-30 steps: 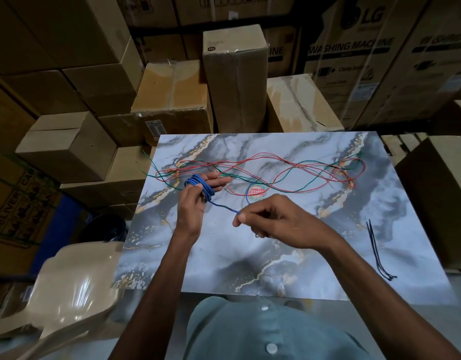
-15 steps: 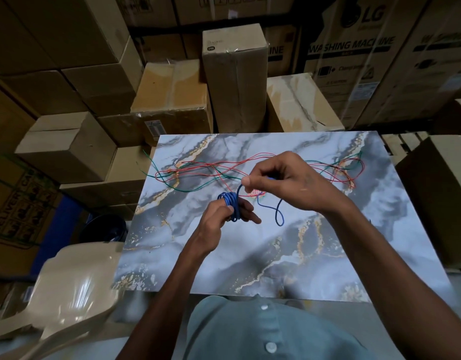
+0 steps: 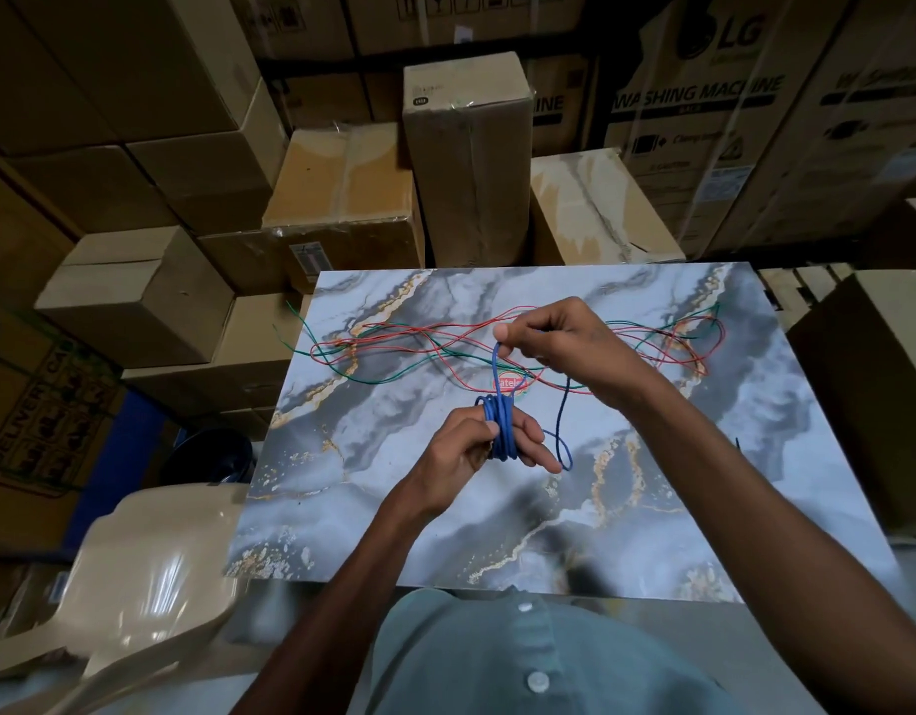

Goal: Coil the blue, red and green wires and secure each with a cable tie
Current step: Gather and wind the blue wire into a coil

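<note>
Blue wire coils around left hand fingers; right hand pinches its strand above.

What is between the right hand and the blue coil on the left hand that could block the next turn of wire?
Nothing visible blocks it. The right hand pinches the blue wire above the coil held on the left hand. The red wire and green wire lie behind on the table.

Glossy marble-patterned tabletop, smooth plastic-coated blue wire, matt cardboard boxes, shiny plastic chair.
</note>
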`<state>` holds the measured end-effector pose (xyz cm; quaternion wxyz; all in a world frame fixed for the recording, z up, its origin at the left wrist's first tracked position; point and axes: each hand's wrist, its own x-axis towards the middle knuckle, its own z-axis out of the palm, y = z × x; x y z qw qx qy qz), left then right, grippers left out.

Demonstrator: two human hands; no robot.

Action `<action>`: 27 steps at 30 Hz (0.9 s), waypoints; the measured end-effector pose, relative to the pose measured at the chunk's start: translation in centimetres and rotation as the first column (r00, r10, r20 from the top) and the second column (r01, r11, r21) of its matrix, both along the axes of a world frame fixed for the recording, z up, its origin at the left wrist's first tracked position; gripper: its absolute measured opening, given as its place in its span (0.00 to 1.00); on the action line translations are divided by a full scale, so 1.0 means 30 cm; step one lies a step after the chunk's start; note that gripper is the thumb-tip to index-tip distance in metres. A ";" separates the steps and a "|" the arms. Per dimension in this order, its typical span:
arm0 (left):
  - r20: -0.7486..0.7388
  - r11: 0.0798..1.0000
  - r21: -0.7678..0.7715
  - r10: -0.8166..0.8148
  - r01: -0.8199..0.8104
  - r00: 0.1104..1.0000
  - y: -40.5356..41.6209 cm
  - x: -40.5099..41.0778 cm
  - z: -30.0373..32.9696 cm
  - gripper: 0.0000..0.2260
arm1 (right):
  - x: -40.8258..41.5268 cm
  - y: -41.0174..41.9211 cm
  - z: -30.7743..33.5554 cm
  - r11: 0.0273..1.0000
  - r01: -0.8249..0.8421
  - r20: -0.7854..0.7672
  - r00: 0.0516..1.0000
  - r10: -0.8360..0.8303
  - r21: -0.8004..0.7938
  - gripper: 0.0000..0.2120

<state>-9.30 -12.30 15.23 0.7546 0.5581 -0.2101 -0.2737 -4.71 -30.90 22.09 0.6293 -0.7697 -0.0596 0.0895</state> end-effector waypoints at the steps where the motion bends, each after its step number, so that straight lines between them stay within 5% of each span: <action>1: -0.021 0.999 -0.029 -0.014 0.013 1.000 -0.007 0.000 0.006 0.18 | 0.006 0.000 -0.039 1.000 0.012 -0.063 0.998 -0.011 0.012 0.12; 7: -0.170 0.992 -0.079 0.087 -0.101 0.982 0.007 0.010 -0.014 0.17 | -0.043 0.044 -0.309 0.990 0.013 -0.380 0.924 0.041 0.139 0.28; 11: -0.229 0.978 -0.146 0.114 -0.150 0.967 0.010 0.003 -0.023 0.17 | -0.103 0.062 -0.331 0.985 0.061 -0.472 0.881 0.021 0.158 0.13; 14: -0.260 0.970 -0.156 0.139 -0.184 0.955 0.011 0.011 -0.021 0.19 | -0.129 0.066 -0.352 0.973 0.095 -0.528 0.849 0.033 0.213 0.22; 22: -0.220 0.972 -0.158 0.134 -0.171 0.966 0.009 0.030 0.004 0.16 | -0.151 0.046 -0.356 0.963 0.062 -0.529 0.844 0.090 0.261 0.24; 27: -0.184 0.988 -0.117 0.075 -0.098 0.980 0.004 0.012 0.012 0.16 | -0.110 0.028 -0.272 0.980 -0.025 -0.430 0.896 0.108 0.196 0.16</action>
